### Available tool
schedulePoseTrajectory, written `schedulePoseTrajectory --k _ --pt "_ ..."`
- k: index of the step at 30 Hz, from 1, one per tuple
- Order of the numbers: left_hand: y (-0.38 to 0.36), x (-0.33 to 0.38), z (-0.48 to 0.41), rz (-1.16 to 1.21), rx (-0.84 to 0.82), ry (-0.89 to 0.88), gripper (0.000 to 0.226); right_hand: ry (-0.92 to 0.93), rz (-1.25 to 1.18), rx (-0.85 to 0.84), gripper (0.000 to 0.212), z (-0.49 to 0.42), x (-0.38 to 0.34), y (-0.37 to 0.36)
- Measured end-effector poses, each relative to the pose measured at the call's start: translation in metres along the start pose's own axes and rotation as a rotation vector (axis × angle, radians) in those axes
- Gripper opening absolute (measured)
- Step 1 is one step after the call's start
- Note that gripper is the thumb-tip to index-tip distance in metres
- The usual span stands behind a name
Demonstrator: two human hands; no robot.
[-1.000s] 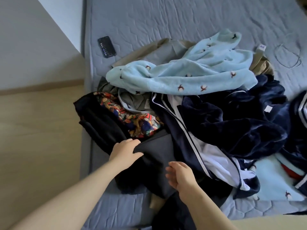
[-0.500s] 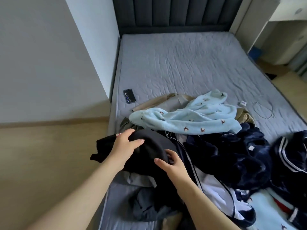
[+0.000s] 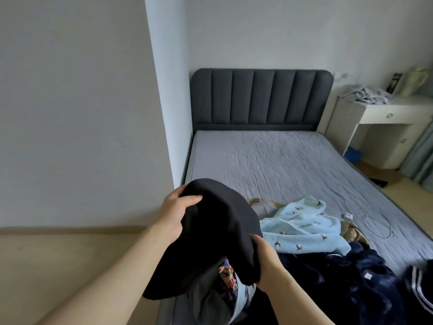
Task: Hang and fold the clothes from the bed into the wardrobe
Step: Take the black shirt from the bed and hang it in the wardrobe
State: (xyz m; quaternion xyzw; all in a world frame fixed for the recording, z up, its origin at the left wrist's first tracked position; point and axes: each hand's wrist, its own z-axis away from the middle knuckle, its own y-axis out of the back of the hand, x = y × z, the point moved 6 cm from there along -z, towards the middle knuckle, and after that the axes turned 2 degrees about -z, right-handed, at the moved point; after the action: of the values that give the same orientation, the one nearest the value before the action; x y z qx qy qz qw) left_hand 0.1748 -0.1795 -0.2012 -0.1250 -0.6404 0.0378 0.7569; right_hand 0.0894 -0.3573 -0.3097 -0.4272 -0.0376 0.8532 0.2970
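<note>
- The left hand (image 3: 174,214) and right hand (image 3: 267,261) each grip the black garment (image 3: 215,231), held up at six o'clock.
- The light-blue fleece (image 3: 302,226) and navy clothes (image 3: 339,277) wait at four o'clock; the task looks barely begun.

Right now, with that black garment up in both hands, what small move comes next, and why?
Probably lift the black garment higher and shake it open. The left hand and right hand both grip it, but it hangs bunched, its lower edge draped against the patterned cloth below, so its shape is unclear.
</note>
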Motion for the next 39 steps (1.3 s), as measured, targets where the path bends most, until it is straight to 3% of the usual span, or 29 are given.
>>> schedulePoseTrajectory --k 2,5,7,10,15,19,21,23,24,26,28,30,32,33,35,37,39 --pt "0.009 0.014 0.003 -0.009 0.01 0.002 0.024 0.154 0.067 0.074 0.021 0.007 -0.024 -0.007" --pt "0.025 0.027 0.012 -0.04 -0.012 0.091 0.016 0.337 0.094 0.101 0.033 0.023 -0.056 -0.024" --pt "0.035 0.03 0.017 -0.049 -0.038 0.192 0.027 0.412 0.106 0.098 0.037 0.032 -0.071 -0.037" --pt "0.053 0.028 0.02 -0.108 -0.011 0.305 0.049 0.436 0.093 0.071 0.037 0.045 -0.086 -0.053" --pt "0.059 0.021 0.031 -0.209 -0.014 0.4 0.029 0.503 -0.002 -0.024 0.034 0.067 -0.112 -0.078" --pt "0.054 0.023 0.031 0.007 0.095 0.435 0.035 0.374 -0.256 -0.183 0.023 0.072 -0.113 -0.083" --pt "0.048 0.025 0.026 0.112 0.174 0.442 0.034 0.347 -0.43 -0.314 0.038 0.076 -0.111 -0.088" --pt "0.036 0.026 0.018 0.195 0.236 0.4 0.024 0.396 -0.497 -0.364 0.035 0.077 -0.109 -0.093" --pt "0.031 0.025 0.016 0.219 0.266 0.391 0.019 0.418 -0.418 -0.37 0.029 0.078 -0.105 -0.097" --pt "0.024 0.022 0.015 0.304 0.384 0.394 0.033 0.489 -0.106 -0.4 0.023 0.081 -0.097 -0.11" --pt "0.013 0.027 0.018 0.388 0.419 0.344 0.039 0.584 0.203 -0.499 0.03 0.086 -0.086 -0.124" --pt "0.008 0.039 0.021 0.254 0.389 0.286 0.039 0.596 0.411 -0.583 0.044 0.089 -0.072 -0.132" --pt "0.008 0.044 0.019 0.176 0.371 0.24 0.036 0.599 0.64 -0.517 0.058 0.081 -0.06 -0.13" --pt "0.006 0.046 0.017 0.22 0.326 0.237 0.035 0.634 0.782 -0.406 0.054 0.076 -0.059 -0.127" --pt "0.008 0.05 0.02 0.348 0.257 0.247 0.031 0.745 0.965 -0.104 0.02 0.07 -0.066 -0.115" --pt "0.013 0.056 0.022 0.34 0.185 0.241 0.021 0.756 0.84 0.034 0.021 0.066 -0.073 -0.103" --pt "0.03 0.06 0.024 0.144 0.169 0.214 0.012 0.687 0.564 0.032 0.023 0.064 -0.079 -0.095"
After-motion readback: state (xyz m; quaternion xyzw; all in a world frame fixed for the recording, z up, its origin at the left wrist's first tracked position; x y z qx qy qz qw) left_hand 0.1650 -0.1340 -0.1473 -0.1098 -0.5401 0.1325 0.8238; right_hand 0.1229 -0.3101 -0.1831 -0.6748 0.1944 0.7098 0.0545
